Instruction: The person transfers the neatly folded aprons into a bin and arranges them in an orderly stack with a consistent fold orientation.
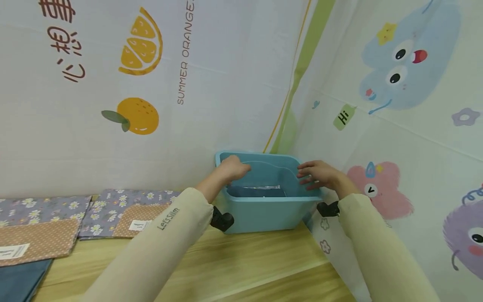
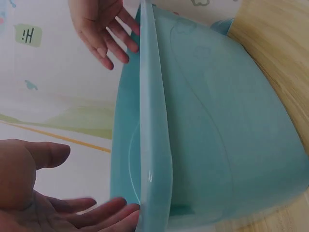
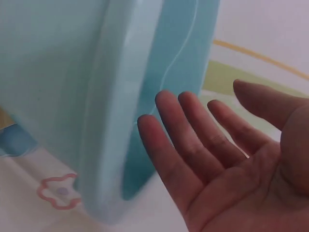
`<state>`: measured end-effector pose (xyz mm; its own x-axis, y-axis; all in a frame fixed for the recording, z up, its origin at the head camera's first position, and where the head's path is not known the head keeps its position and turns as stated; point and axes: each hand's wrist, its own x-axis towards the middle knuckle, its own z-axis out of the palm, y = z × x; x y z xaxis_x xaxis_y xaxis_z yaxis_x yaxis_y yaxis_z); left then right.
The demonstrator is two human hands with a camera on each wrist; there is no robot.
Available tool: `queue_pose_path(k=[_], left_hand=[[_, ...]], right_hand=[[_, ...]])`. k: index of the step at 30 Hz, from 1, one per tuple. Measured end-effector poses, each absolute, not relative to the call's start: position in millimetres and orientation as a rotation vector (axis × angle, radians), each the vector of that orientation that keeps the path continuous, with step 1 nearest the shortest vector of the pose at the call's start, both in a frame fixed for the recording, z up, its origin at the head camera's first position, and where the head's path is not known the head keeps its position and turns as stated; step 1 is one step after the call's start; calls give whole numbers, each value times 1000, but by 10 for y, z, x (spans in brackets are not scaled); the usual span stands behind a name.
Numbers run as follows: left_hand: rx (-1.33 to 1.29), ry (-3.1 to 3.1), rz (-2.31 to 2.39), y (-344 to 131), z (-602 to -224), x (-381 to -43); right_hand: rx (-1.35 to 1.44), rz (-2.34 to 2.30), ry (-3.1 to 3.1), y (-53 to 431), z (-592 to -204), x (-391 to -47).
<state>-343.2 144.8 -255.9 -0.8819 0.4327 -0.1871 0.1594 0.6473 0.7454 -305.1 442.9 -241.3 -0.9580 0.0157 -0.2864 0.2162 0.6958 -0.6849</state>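
A light-blue plastic bin (image 1: pixel 269 216) stands in the corner of the wooden table. Inside it lies something dark and flat (image 1: pixel 256 192) with a shiny, clear-looking edge, its kind hard to tell. My left hand (image 1: pixel 235 168) hovers over the bin's left side, and in the left wrist view its fingers (image 2: pixel 91 215) are extended beside the rim (image 2: pixel 153 125), holding nothing. Over the right side is my right hand (image 1: pixel 320 174). Its fingers (image 3: pixel 169 140) are spread and loosely straight in the right wrist view, palm bare, near the bin's opening.
Two folded floral cloths with brown dotted bands and white labels, one farther left (image 1: pixel 37 230) and one nearer the bin (image 1: pixel 124 214), lie on the table (image 1: pixel 234 264). A dark blue cloth (image 1: pixel 22 279) shows at bottom left. Printed white sheets (image 1: pixel 226 105) hang behind and at right.
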Motion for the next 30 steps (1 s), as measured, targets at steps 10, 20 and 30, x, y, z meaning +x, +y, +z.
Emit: queue_pose_path(k=[10, 20, 30], left_hand=[[641, 2476, 1298, 1044, -2554, -3249], [768, 2420, 1315, 511, -2654, -3038], [755, 2552, 1253, -102, -2726, -2812]], right_hand=[[-23, -1096, 2682, 4168, -2270, -2934], [-234, -1161, 2667, 3827, -2186, -2717], [-439, -1219, 2608, 3345, -2244, -2619]])
